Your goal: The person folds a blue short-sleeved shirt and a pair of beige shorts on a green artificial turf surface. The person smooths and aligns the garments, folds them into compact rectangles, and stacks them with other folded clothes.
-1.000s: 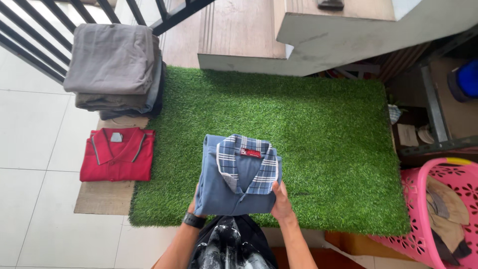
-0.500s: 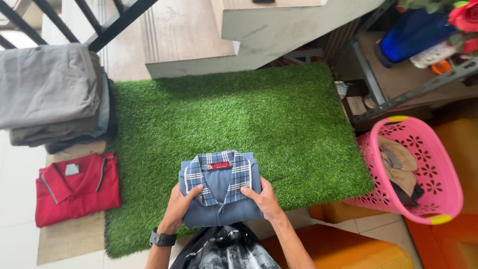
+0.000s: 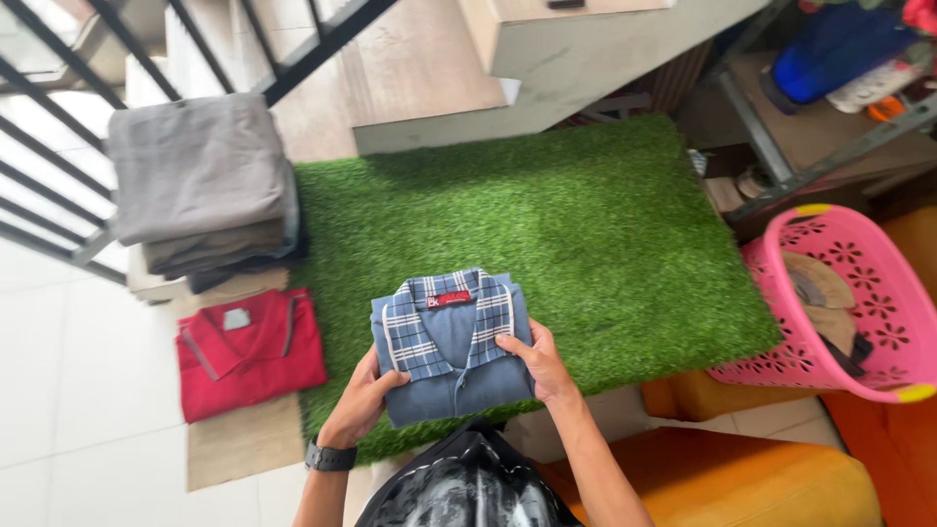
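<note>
Blue cotton-like fabric, folded into a compact rectangle: a polo shirt (image 3: pixel 452 349) with a plaid collar, held at lower centre of the frame. The left hand (image 3: pixel 359 398), a dark watch (image 3: pixel 328 456) at its wrist, grasps the shirt's left edge with the thumb pressed on the front. The right hand (image 3: pixel 539 365) grasps the right edge, thumb over the collar's corner and fingers tucked beneath. The shirt sits over the near edge of a green artificial-grass mat (image 3: pixel 586 224) that fills the middle of the frame; whether it rests on the grass or is lifted just clear cannot be told. Left of the mat, a folded red polo shirt (image 3: pixel 251 354) lies on a beige mat (image 3: pixel 239 444). Farther up the left side stands a stack of folded grey garments (image 3: pixel 200 190), just beside black railing bars (image 3: pixel 59 107). At right, a pink perforated basket (image 3: pixel 859 312) holds crumpled clothes. Along the top edge runs a pale stair step (image 3: pixel 586 49).
</note>
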